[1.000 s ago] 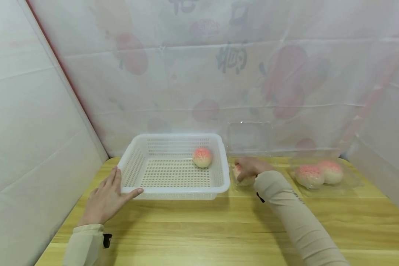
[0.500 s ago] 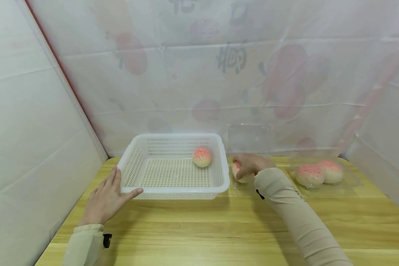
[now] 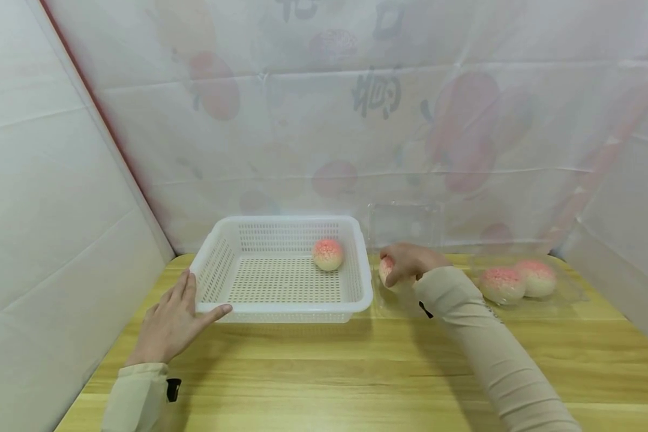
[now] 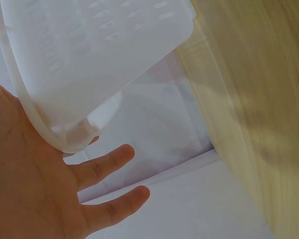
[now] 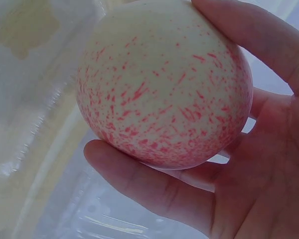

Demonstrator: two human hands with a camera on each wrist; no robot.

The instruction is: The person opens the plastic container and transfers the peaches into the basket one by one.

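Observation:
My right hand grips a cream, red-speckled peach bun, lifted just above an open clear plastic clamshell to the right of the basket. In the right wrist view the bun fills the frame, fingers curled under it and a thumb over the top. A white perforated basket stands on the wooden table with one bun inside at the back right. My left hand rests flat against the basket's front-left corner, fingers straight.
Two more buns lie in a second clear clamshell at the right of the table. White plastic sheeting with fruit prints walls in the back and both sides. Bare wooden table stretches in front of the basket.
My right hand has lifted the bun up out of the clear clamshell and a little toward the basket. The left hand and basket have not moved.

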